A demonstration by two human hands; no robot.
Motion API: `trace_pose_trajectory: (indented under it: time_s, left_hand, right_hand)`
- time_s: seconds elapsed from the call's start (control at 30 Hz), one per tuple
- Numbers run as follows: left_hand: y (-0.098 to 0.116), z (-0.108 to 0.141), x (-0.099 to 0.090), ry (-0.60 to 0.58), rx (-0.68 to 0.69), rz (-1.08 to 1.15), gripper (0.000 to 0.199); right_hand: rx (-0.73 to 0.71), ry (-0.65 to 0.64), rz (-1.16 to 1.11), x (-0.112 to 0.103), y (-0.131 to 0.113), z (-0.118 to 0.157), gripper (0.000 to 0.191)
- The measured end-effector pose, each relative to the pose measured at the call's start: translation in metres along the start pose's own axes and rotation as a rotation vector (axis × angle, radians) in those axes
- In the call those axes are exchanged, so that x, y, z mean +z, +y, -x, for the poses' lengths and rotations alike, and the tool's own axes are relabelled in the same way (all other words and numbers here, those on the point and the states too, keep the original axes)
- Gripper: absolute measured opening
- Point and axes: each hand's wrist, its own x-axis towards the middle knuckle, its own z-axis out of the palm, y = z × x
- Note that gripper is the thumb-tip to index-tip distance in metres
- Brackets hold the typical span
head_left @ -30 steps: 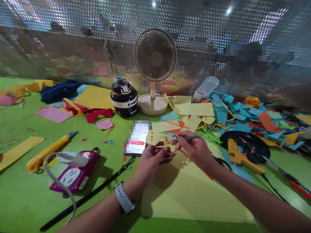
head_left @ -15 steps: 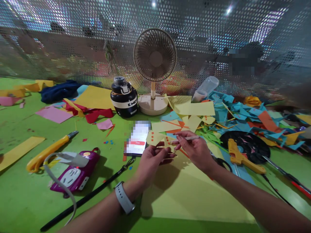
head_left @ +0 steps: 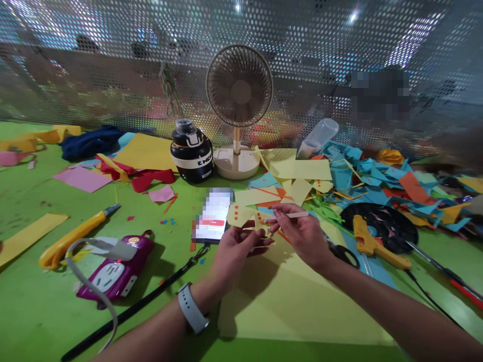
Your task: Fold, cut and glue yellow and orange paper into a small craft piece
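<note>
My left hand (head_left: 237, 246) pinches a small yellow paper piece (head_left: 261, 221) with red squares on it, above a large yellow sheet (head_left: 302, 306). Close on its right, my right hand (head_left: 300, 231) is closed around a thin pale stick-like tool (head_left: 298, 215), whose tip points at the small piece. Another yellow scrap with red squares (head_left: 238, 215) lies just beyond my left fingers. Beside my left hand, a phone (head_left: 215, 221) rests on the green table (head_left: 158, 322).
A fan (head_left: 239, 90) and black bottle (head_left: 192, 156) stand at the back. Purple power socket (head_left: 116, 271) and yellow-handled cutter (head_left: 75, 239) lie left; scissors (head_left: 347, 255), a yellow glue gun (head_left: 377, 246), a black dish (head_left: 400, 226) and blue scraps (head_left: 366, 176) are right.
The view has shifted slightly. Both hands keep nearly the same pose, with the tool's tip still close to the small yellow piece.
</note>
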Motion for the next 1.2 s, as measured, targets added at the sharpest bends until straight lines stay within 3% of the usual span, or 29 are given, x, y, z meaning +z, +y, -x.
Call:
trace_pose_trajectory:
  time_s: [0.53,0.67,0.77,0.93,1.2]
  left_hand:
    - [-0.001,-0.001,0.000,-0.033,0.003,0.004,0.032]
    - [-0.001,-0.002,-0.001,-0.026,0.002,0.000,0.033]
    - [-0.002,-0.001,-0.001,-0.051,0.006,-0.006,0.035]
    - [-0.003,0.003,-0.002,-0.098,0.008,-0.025,0.038]
    - [0.001,0.007,-0.001,-0.100,-0.009,-0.055,0.035]
  right_hand:
    - [-0.019,0.004,-0.027,0.000,0.004,0.004,0.021]
    - [-0.084,0.045,-0.039,-0.004,-0.001,0.004,0.020]
    - [-0.155,0.089,0.069,-0.009,-0.007,0.001,0.023]
    - [-0.149,-0.034,0.317,-0.014,-0.008,-0.002,0.017]
    - [-0.187,-0.042,0.355,-0.012,-0.006,0.008,0.020]
